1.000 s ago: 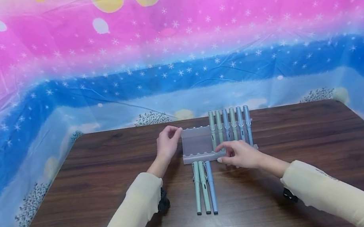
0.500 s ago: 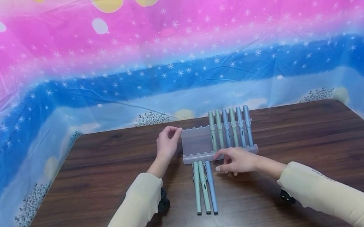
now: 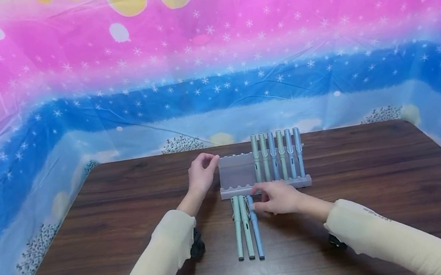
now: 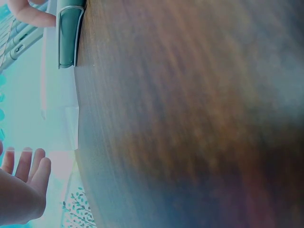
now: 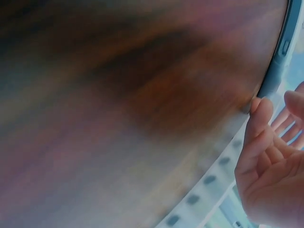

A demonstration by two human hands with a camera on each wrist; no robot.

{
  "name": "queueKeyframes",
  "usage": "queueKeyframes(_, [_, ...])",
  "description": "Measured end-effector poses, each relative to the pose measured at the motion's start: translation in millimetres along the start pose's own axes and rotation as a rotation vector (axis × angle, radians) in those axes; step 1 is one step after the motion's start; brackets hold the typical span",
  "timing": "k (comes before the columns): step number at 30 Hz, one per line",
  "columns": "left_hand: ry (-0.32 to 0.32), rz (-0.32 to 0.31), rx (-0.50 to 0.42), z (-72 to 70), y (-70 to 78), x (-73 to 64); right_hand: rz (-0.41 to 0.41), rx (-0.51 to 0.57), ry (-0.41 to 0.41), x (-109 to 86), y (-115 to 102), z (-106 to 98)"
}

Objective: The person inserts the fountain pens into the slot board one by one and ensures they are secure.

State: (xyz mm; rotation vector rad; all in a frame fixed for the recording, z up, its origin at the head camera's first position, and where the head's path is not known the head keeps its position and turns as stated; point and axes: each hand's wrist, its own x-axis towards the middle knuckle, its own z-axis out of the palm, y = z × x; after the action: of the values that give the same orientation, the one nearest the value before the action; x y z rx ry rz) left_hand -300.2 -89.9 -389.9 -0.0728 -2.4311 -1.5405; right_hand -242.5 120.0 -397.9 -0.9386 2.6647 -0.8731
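Note:
In the head view my left hand [image 3: 202,174] pinches the upper left corner of a translucent scalloped pen rack [image 3: 236,171]. Several capped green and blue pens [image 3: 273,155] lean side by side in the rack's right part. In front of the rack lie two green pens [image 3: 238,234] and a blue pen [image 3: 257,233], caps toward the rack. My right hand [image 3: 278,197] is at the blue pen's cap end, thumb and index finger touching it. The right wrist view shows both fingertips meeting the end of the pen [image 5: 281,52]. A green cap [image 4: 70,35] shows in the left wrist view.
The rack stands near the back of a dark wood-grain table [image 3: 146,189]. A pink and blue patterned cloth [image 3: 212,90] hangs behind and around the table. The rack's left slots hold no pens.
My right hand has moved left and slightly down from the front of the rack to the blue pen, whose cap end has shifted slightly left. The left hand stays at the rack's corner.

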Motion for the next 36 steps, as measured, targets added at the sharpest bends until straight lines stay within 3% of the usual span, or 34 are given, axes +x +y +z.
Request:
queueKeyframes(9, [-0.001,0.001,-0.010,0.2,-0.7,0.5,0.038,-0.195,0.065,4.5,-11.8,8.1])
queueKeyframes(19, [0.001,0.005,-0.018,0.0,-0.8,0.6,0.026,-0.192,0.033,1.5,-10.1,5.5])
queueKeyframes(27, [0.000,-0.004,-0.010,-0.3,-0.7,0.9,0.054,-0.234,-0.048,-1.5,-7.4,5.2])
queueKeyframes(36, [-0.006,-0.005,-0.015,-0.3,-0.6,0.7,0.030,-0.249,-0.049,-2.4,-7.1,5.3])
